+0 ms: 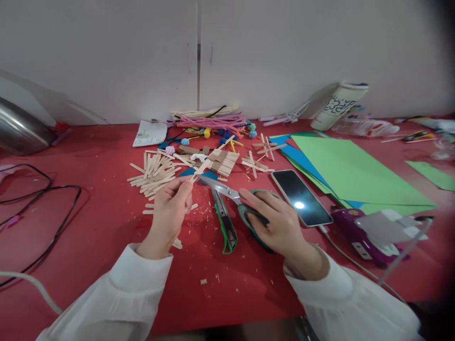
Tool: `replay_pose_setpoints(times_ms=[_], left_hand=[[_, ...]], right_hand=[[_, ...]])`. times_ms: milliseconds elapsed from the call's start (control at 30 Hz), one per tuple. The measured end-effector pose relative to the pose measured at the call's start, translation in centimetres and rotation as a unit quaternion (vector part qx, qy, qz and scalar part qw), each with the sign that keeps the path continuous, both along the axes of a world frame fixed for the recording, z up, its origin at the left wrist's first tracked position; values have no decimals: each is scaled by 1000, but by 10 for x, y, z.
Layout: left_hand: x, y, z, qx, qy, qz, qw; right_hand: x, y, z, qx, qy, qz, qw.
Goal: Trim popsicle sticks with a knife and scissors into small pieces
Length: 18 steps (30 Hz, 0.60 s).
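Note:
My left hand (171, 204) pinches a wooden craft stick (202, 166) that points up and away. Scissors (222, 188) with dark green handles are in my right hand (272, 220), fingers through the loops. Their blade tips meet the stick just beyond my left fingertips. Between my hands a green utility knife (224, 220) lies on the red table (245, 289) among small wood chips. A pile of loose craft sticks (156, 173) spreads beyond my left hand. Farther back lies a small panel of joined sticks (223, 162), with crossed-stick pieces (254, 164) to its right.
A smartphone (302, 196) and green and blue paper sheets (359, 166) lie to the right, near a purple power strip (362, 237). Pink pipe cleaners (209, 121) lie at the back. A white tumbler (337, 106) leans against the wall. Black cable (60, 232) crosses the left side.

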<state>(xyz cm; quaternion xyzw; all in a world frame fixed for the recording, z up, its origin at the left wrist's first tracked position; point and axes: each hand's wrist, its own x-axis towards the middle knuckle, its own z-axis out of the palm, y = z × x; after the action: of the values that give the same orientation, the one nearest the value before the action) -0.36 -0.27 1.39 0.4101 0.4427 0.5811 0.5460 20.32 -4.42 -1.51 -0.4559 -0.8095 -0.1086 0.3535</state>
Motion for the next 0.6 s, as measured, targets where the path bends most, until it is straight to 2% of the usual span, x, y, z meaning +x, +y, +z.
replay_pose_setpoints(times_ms=[67,133,600], left_hand=[[0,0,0,-2,3,-1,1000],[0,0,0,-3,9,5,1000],[4,-7,2,-4,13,-23,1000]], right_hand=[[-1,0,1,-48,58,27,997],[-1,0,2,-70,75,34,994],[-4,0,0,-23,-32,-39,998]])
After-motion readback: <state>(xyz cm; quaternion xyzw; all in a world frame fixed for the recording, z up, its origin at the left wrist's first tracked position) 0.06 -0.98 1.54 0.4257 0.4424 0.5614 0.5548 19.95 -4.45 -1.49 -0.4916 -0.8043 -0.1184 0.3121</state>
